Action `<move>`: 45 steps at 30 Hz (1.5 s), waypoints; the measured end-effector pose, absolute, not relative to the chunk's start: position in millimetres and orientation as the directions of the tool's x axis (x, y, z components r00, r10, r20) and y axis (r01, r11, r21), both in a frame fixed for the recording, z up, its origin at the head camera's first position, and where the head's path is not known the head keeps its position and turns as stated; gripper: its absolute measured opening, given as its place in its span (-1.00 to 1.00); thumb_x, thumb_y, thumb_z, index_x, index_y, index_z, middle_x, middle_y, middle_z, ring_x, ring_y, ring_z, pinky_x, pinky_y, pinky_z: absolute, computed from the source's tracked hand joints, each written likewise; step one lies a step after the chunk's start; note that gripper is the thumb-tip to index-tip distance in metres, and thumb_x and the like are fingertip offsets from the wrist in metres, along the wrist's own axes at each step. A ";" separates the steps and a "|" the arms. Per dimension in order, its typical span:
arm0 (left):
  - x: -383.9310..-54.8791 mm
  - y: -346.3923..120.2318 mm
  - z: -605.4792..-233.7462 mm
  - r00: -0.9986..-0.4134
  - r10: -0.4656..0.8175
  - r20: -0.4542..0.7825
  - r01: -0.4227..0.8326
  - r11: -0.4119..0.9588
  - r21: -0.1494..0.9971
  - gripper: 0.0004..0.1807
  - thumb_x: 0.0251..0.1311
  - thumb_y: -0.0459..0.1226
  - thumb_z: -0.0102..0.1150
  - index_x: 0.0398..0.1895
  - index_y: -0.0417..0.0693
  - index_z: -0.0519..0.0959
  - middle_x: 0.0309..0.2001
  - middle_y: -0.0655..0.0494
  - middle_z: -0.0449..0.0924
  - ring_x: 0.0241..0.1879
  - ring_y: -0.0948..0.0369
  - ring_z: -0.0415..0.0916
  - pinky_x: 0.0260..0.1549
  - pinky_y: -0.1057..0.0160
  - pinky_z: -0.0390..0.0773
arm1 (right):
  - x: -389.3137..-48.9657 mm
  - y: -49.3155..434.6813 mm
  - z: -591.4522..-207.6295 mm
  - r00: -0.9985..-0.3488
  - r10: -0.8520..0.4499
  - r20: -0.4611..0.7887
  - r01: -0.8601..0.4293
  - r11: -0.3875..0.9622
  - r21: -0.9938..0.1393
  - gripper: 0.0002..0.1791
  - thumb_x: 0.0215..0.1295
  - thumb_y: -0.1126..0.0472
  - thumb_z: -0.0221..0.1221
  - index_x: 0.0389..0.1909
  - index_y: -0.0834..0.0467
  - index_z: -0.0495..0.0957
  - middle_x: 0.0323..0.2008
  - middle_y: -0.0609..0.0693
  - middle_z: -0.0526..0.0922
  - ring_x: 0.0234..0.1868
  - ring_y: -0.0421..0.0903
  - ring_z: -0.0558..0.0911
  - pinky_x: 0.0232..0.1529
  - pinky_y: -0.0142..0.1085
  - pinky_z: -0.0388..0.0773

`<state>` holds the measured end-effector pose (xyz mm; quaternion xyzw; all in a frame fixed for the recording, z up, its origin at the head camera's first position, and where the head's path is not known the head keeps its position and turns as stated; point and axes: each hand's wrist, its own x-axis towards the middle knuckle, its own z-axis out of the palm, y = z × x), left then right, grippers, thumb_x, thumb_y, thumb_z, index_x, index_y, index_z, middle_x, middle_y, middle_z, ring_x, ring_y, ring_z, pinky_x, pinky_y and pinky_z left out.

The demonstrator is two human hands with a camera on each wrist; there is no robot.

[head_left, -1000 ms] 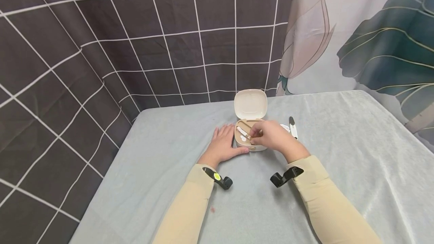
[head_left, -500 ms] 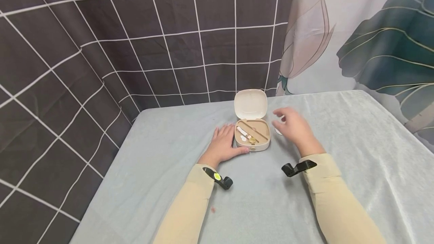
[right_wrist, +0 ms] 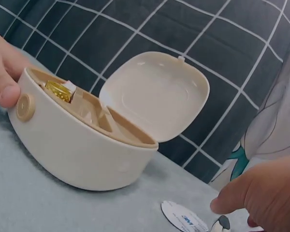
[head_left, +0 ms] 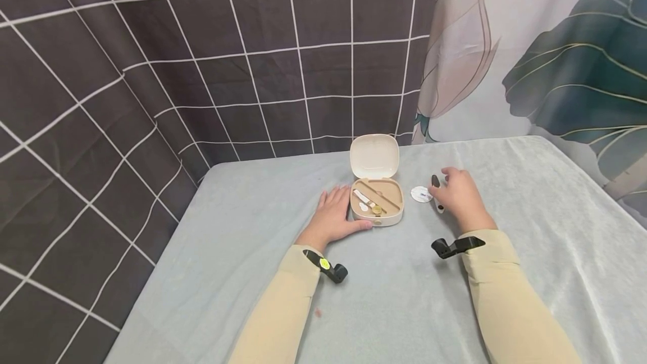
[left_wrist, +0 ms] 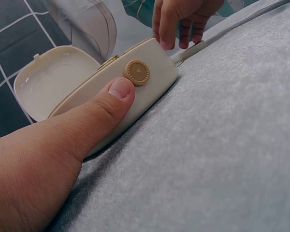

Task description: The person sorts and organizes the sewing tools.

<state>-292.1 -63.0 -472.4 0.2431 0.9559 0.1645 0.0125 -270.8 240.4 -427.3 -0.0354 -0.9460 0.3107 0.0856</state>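
Note:
A cream box (head_left: 376, 220) stands with its lid (head_left: 374, 156) raised. In its tan tray lie a slim white strip (head_left: 361, 196) with a round gold piece (head_left: 376, 210) and a small white piece (head_left: 363, 206). My left hand (head_left: 331, 217) lies flat along the box's left side, its thumb at the front by a round tan button (left_wrist: 137, 73). To the right, my right hand (head_left: 461, 198) is over a slim black-and-white stick-like object (head_left: 440, 207). Thumb and fingers are apart, the thumb overlapping the object in the head view.
A flat round white disc (head_left: 421, 194) with blue print lies between the box and the slim object. Pale grey cloth (head_left: 384, 296) covers the table. Dark grid-patterned curtain (head_left: 263, 72) hangs behind and to the left, a floral one (head_left: 505, 100) at the right.
My right hand has left the box's tray and moved right, past the disc, to the black-and-white object. The gold piece and strip show fully in the tray. My left hand has not moved.

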 end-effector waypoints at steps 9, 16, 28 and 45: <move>-290.9 -62.6 -471.5 -0.881 0.469 0.062 0.463 0.827 0.320 0.23 0.08 0.47 0.13 0.63 -0.05 -0.01 0.58 -0.02 0.07 0.60 0.04 -0.15 0.55 -0.04 -0.27 | -273.2 243.8 -430.5 -0.994 0.106 0.004 0.085 0.821 -0.565 -0.23 0.18 0.18 0.22 0.25 0.67 0.28 0.11 0.63 0.44 0.18 0.51 0.41 0.27 0.27 0.34; -291.2 -63.4 -471.8 -0.882 0.468 0.061 0.461 0.827 0.321 0.23 0.08 0.47 0.13 0.63 -0.06 -0.01 0.58 -0.02 0.07 0.60 0.04 -0.15 0.55 -0.03 -0.25 | -271.0 243.7 -427.0 -0.995 0.087 -0.041 0.095 0.842 -0.531 -0.61 0.04 0.26 0.17 -0.18 0.49 0.55 -0.36 0.32 0.62 -0.31 0.23 0.54 -0.29 -0.03 0.52; -290.4 -63.4 -471.3 -0.882 0.467 0.063 0.461 0.828 0.319 0.23 0.08 0.47 0.13 0.63 -0.07 -0.01 0.58 -0.03 0.07 0.60 0.03 -0.15 0.55 -0.04 -0.22 | -269.6 240.5 -425.8 -0.994 0.110 -0.019 0.104 0.846 -0.522 -0.59 0.06 0.29 0.17 -0.10 0.49 0.58 -0.33 0.29 0.65 -0.31 0.19 0.56 -0.30 -0.07 0.51; -290.4 -62.8 -471.8 -0.879 0.470 0.076 0.468 0.824 0.320 0.21 0.08 0.45 0.15 0.62 -0.06 0.02 0.57 -0.04 0.10 0.59 0.01 -0.11 0.55 -0.07 -0.18 | -267.5 206.3 -402.6 -0.992 0.016 0.125 -0.055 0.841 -0.538 -0.67 0.04 0.31 0.18 -0.16 0.40 0.62 -0.47 0.13 0.63 -0.44 0.06 0.53 -0.43 -0.20 0.42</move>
